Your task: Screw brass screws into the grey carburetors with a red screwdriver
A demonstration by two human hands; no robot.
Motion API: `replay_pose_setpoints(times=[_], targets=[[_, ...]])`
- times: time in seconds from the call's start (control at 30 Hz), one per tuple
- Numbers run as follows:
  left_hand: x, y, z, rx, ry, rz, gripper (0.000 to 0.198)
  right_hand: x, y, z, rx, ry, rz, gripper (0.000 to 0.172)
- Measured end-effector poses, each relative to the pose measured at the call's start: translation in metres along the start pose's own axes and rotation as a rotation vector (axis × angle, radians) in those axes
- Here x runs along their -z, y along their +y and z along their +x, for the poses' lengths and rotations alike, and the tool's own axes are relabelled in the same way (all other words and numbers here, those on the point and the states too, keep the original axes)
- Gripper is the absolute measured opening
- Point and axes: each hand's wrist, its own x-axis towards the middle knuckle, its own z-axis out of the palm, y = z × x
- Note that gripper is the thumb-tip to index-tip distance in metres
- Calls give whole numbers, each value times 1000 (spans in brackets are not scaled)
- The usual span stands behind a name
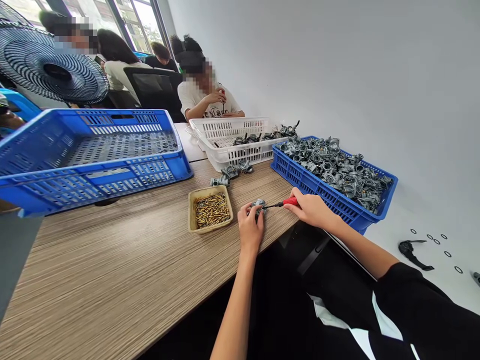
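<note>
My left hand (pixel 250 226) is closed round a small grey metal casting (pixel 258 202) near the table's front edge, and its fingers hide part of it. In my right hand (pixel 309 206) is a screwdriver with a red handle (pixel 290 201). Its dark shaft lies nearly level and points left, with the tip at the casting; whether it sits in a screw I cannot tell. Left of my left hand stands a cream tub (pixel 192 210) full of brass-coloured screws (pixel 213 210). Several more grey castings (pixel 230 172) lie on the table behind the tub.
A blue crate (pixel 318 192) heaped with grey castings stands at the right. Behind are a white basket (pixel 225 159) with dark parts and a large blue crate (pixel 150 180) at left. A co-worker (pixel 210 97) sits opposite. Black rings (pixel 448 254) lie on the floor.
</note>
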Motion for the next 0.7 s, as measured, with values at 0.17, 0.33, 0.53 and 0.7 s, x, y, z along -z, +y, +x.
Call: replay_pose_setpoints(times=[0.17,0.33,0.53,0.7], targets=[[1,1,0,7,-3,-8,20,0,-1,1,124,-23,90,24],[1,0,0,9,-4,-4,20,1,-1,3,-11,22,-72,26],[0,0,1,4,5,-13,20,2,1,3,88,-20,36,19],[0,0,0,10,5,-22,20,-1,5,5,48,4,8,23]])
